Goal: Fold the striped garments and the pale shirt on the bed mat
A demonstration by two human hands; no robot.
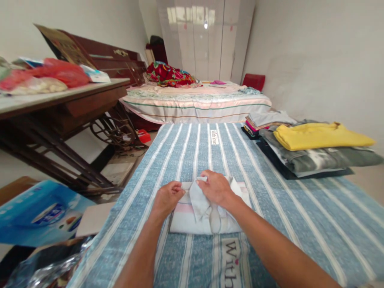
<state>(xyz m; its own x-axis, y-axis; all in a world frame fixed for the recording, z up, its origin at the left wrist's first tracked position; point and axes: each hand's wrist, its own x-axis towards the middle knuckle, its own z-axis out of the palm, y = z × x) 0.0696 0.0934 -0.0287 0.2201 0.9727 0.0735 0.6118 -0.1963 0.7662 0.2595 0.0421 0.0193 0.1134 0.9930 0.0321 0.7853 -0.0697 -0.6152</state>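
A pale, collared shirt (192, 222), folded into a compact rectangle, lies in front of me on the blue-and-white striped cloth (144, 184). At its far left corner, my left hand (168, 197) pinches the fabric between thumb and fingers. My right hand (216, 187) has its fingers closed on the collar part near the far edge. The collar flap hangs toward me between the hands. Pinkish panels show at the shirt's left and right sides. Part of the collar is hidden under my right hand.
Folded clothes, topped by a yellow garment (321, 136), are stacked at the right, with a smaller pile (270, 119) behind. A sewing-machine table (99, 90) stands left, above a blue carton (45, 214). A bed (198, 106) and wardrobe (207, 48) are beyond.
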